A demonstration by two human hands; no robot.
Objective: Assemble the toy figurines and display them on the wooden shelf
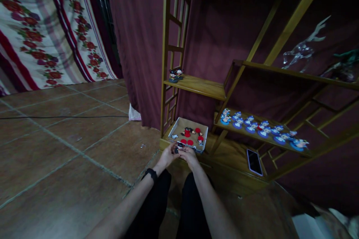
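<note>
Both my hands meet just in front of a shallow cardboard box (179,123) on the bottom board of a wooden shelf. My left hand (168,155) and my right hand (189,155) are closed together on a small black, white and red figurine (180,146). In the box lie several more small figurines and red round bases (187,142). A black band sits on my left wrist (151,173).
Two red-and-black figurines (175,75) stand on an upper shelf board. Several blue-based figurines (260,127) line a lower shelf to the right. A phone (254,161) lies on the bottom board. A glass deer (304,46) stands higher up. Tiled floor spreads to the left, crossed by a cable (56,117).
</note>
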